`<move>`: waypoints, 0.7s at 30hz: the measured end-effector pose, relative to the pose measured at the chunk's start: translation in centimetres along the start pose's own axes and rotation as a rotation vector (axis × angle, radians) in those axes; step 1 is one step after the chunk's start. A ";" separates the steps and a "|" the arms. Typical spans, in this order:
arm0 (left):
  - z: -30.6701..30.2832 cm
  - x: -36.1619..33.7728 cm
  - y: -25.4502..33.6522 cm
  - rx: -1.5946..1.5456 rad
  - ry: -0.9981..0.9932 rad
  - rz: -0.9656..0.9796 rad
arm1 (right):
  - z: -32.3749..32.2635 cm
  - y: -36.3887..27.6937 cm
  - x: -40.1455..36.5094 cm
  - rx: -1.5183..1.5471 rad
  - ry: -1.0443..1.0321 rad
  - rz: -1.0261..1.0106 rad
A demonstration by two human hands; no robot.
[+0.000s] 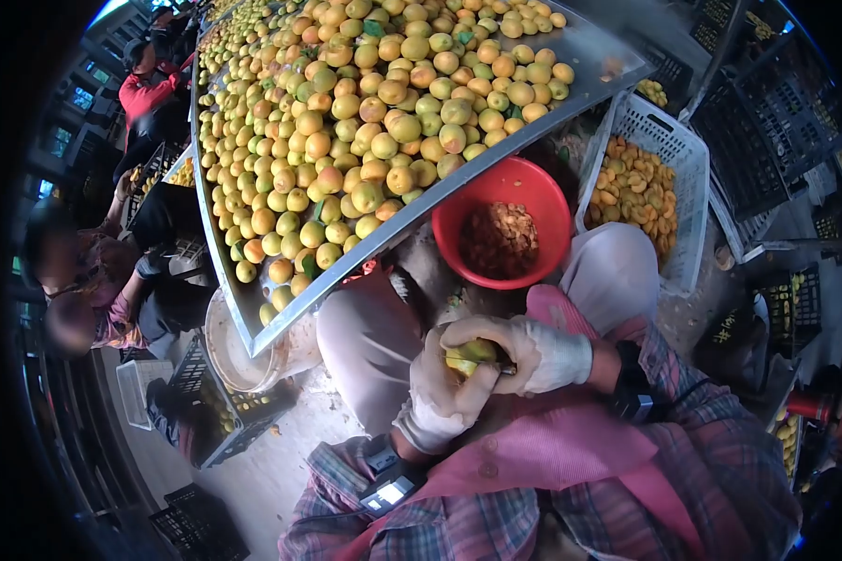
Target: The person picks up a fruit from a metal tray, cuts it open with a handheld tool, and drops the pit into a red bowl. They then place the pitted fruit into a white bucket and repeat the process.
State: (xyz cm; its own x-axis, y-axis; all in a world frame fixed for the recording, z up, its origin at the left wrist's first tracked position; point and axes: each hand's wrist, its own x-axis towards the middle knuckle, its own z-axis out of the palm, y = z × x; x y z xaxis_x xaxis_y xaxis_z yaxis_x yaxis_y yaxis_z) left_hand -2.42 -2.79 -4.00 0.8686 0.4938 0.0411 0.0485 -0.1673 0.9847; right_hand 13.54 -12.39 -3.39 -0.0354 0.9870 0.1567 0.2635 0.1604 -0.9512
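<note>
In white gloves, my two hands meet in front of my lap around a yellow-green apricot [472, 354]. My left hand [440, 388] grips it from the left, its thumb pressed against the near side. From the right, my right hand [538, 355] curls its fingers over the top of the fruit. A small dark edge shows beside the apricot by the right fingers; I cannot tell what it is. Just beyond my hands, a red basin [449, 248] holds brown pits. Right of it, a white crate [688, 168] contains halved apricots.
A metal-edged table [365, 245] heaped with whole apricots [374, 112] spans the front. Under its left corner stands a white bucket [225, 346]. Dark crates [767, 93] are stacked at right, another crate [220, 411] at left. Other people [94, 280] sit along the left side.
</note>
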 end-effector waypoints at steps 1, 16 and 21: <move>0.0 -0.1 0.2 -0.026 -0.007 0.005 | 0.0 -0.1 -0.1 -0.015 -0.011 0.004; 1.2 1.1 -0.6 -0.228 0.106 -0.042 | 0.0 0.6 -0.1 -0.039 0.101 0.045; 1.5 1.5 0.5 -0.362 0.174 -0.210 | 0.2 0.5 0.6 -0.189 0.235 -0.110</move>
State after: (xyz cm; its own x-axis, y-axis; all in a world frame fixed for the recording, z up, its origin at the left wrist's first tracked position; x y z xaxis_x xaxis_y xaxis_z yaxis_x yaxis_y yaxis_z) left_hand -0.34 -3.38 -3.70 0.7608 0.6268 -0.1681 0.0119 0.2455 0.9693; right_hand 13.42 -11.74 -3.81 0.1444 0.9315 0.3338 0.4458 0.2399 -0.8624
